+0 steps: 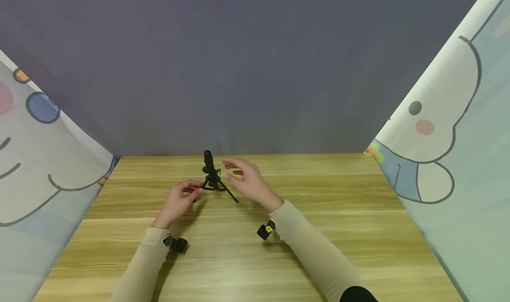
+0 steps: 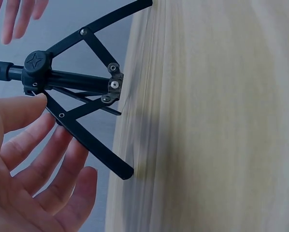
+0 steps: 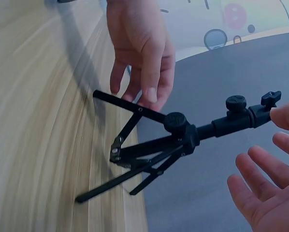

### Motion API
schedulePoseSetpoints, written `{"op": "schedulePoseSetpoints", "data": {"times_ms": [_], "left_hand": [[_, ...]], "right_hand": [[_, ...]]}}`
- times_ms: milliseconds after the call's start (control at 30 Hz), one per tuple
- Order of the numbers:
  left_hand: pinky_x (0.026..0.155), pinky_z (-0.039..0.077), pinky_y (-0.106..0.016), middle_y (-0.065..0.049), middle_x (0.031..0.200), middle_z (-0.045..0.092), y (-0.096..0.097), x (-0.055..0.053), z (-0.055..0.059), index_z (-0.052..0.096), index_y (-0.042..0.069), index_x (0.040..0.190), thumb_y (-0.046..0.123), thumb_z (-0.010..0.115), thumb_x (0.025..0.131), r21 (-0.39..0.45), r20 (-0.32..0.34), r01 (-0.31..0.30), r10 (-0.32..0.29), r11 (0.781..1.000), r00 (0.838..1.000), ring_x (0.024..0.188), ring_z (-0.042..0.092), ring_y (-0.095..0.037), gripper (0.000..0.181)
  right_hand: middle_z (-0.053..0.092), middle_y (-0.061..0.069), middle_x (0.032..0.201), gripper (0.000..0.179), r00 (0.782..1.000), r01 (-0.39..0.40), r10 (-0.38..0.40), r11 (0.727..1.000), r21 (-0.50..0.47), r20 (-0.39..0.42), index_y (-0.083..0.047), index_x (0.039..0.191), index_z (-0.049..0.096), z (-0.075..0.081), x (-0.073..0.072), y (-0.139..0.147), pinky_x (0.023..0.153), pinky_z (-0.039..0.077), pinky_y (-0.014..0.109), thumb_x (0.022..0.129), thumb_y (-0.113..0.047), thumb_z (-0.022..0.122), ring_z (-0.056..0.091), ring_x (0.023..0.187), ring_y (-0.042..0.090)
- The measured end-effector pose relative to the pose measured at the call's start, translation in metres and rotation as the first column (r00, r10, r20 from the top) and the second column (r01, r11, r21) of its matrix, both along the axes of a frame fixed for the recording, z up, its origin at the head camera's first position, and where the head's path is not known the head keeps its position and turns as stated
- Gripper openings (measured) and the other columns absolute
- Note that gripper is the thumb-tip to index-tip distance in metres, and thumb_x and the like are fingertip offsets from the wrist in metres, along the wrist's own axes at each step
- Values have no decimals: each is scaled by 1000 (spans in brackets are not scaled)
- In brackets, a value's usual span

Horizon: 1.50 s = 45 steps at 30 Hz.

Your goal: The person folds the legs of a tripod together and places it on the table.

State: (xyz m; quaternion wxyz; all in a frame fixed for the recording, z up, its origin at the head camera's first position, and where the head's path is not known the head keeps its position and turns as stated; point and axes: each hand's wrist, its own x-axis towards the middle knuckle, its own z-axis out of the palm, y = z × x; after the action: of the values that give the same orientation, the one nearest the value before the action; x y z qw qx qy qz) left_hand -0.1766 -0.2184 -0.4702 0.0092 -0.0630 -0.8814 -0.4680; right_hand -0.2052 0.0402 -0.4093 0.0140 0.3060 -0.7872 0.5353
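Note:
A small black tripod (image 1: pixel 212 178) stands upright near the table's far edge, its legs spread. In the left wrist view its round knob (image 2: pixel 37 63) bears a star mark. My left hand (image 1: pixel 180 200) is at the tripod's left side, pinching one leg (image 2: pixel 89 140) between thumb and fingers just below the hub. My right hand (image 1: pixel 253 182) is held to the right of the upper part, fingers parted and loosely bent, holding nothing. In the right wrist view, the right thumb (image 3: pixel 285 116) overlaps the top end of the post, close to a small wing knob (image 3: pixel 271 98).
The wood-grain table (image 1: pixel 223 257) runs back to a dark grey panel (image 1: pixel 247 71). Cartoon-printed sheets (image 1: pixel 434 169) flank it on both sides. A small black wrist camera (image 1: pixel 175 243) is strapped to the left sleeve, another (image 1: pixel 265 230) to the right.

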Motion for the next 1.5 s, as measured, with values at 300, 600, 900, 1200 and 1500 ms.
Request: {"op": "schedulePoseSetpoints", "data": {"times_ms": [300, 600, 900, 1200, 1500], "left_hand": [[79, 51, -41, -13, 124, 63, 3, -7, -6, 68, 6, 121, 31, 68, 97, 1, -1, -4, 4, 1000, 1000, 103, 61, -29, 34], [78, 53, -44, -12, 106, 65, 8, -13, -11, 72, 1, 113, 17, 69, 96, -76, -135, -11, 1, 997, 991, 90, 62, -26, 23], [68, 51, -39, -10, 100, 67, 11, -13, -7, 73, 3, 108, 12, 69, 96, -137, -167, -39, 16, 990, 986, 82, 63, -24, 16], [74, 51, -45, -11, 100, 65, 13, -15, -8, 70, 3, 105, 12, 67, 97, -148, -180, -37, 10, 988, 984, 91, 63, -30, 12], [80, 50, -49, -11, 102, 64, 17, -16, -11, 67, 3, 106, 12, 66, 98, -79, -183, -24, 9, 997, 983, 97, 63, -34, 12]], "right_hand": [[59, 5, 134, 48, 1000, 5, -6, 998, -67, -22, -13, 146, 50, 5, -3, -24, 100, 48, 41, 100, -17, 63, 56, 122, 18], [54, -2, 141, 47, 998, 22, -26, 998, -64, -56, -23, 146, 52, 13, -8, -46, 97, 49, 30, 100, -23, 62, 52, 124, 9], [58, 5, 130, 41, 1000, -12, 8, 988, -157, -24, -13, 137, 57, 8, -15, -58, 89, 50, 19, 97, -11, 63, 58, 115, 6], [58, 3, 125, 39, 1000, 4, -8, 989, -144, -22, -14, 134, 59, 9, -15, -58, 87, 51, 18, 96, -10, 64, 58, 113, 6], [59, 2, 123, 40, 1000, 12, -15, 991, -135, -24, -16, 135, 59, 9, -14, -57, 85, 52, 18, 96, -12, 63, 58, 110, 6]]}}
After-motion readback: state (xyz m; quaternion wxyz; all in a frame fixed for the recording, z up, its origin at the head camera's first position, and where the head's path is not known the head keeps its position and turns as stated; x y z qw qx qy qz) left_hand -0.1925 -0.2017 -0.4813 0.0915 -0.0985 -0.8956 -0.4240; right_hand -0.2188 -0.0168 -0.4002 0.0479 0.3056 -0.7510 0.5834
